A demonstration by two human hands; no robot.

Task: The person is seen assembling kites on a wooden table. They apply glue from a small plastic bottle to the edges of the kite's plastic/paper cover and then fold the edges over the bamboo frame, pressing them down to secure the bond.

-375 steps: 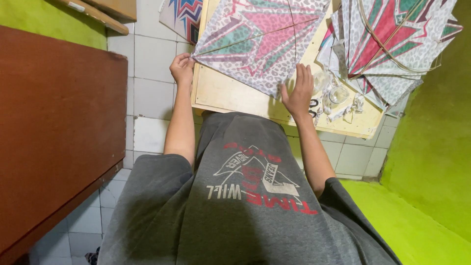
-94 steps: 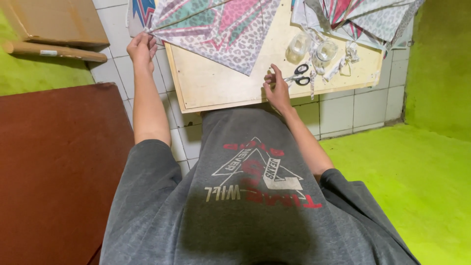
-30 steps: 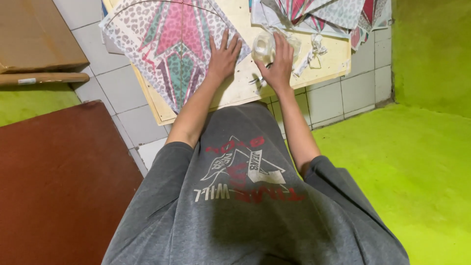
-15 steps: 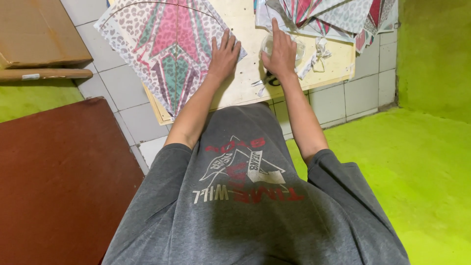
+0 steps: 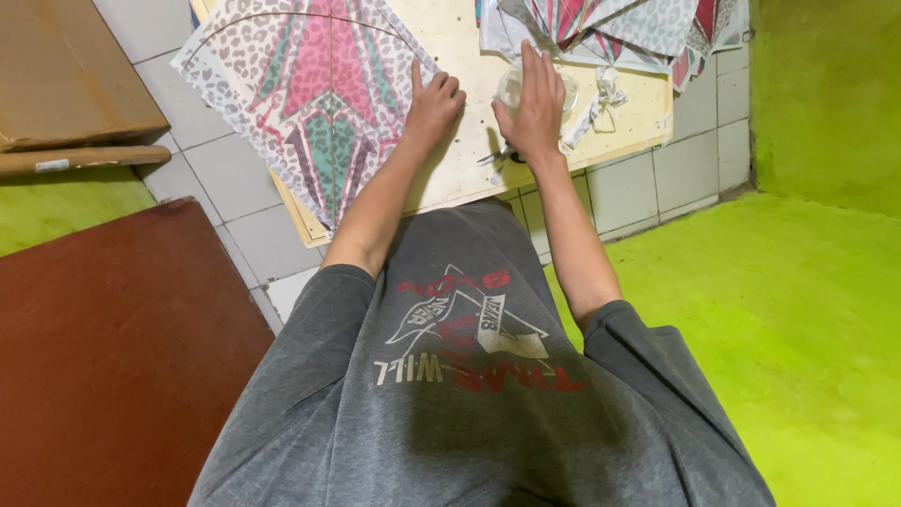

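Wooden board point(image 5: 450, 169): hands flat beside patterned paper kite point(image 5: 310, 103).

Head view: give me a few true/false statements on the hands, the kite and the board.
1. The left hand rests at the right edge of the patterned kite. True.
2. The right hand holds the kite up in the air. False: it lies palm down over a clear plastic container on the wooden board.
3. The kite lies flat, partly on the board and partly over the tiled floor. True.
4. The stack of finished kites sits at the near left of the board. False: it is at the far right.
5. Green carpet lies to the person's right. True.
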